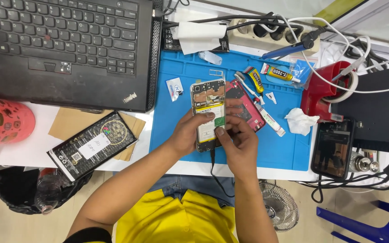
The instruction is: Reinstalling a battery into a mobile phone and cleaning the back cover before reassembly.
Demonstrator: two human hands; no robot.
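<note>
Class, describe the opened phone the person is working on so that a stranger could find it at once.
Find the blue mat beside the black laptop. At its middle, both hands hold the opened phone, back cover off, battery showing. Unlike the red phone cover beside it, it has a cable plugged in.

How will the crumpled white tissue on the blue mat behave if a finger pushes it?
The tissue looks thin and loosely crumpled, so it is probably very light and would slide or tumble across the mat at a slight push. It would likely squash rather than resist. Nothing rests on it, so it should move freely.
</note>
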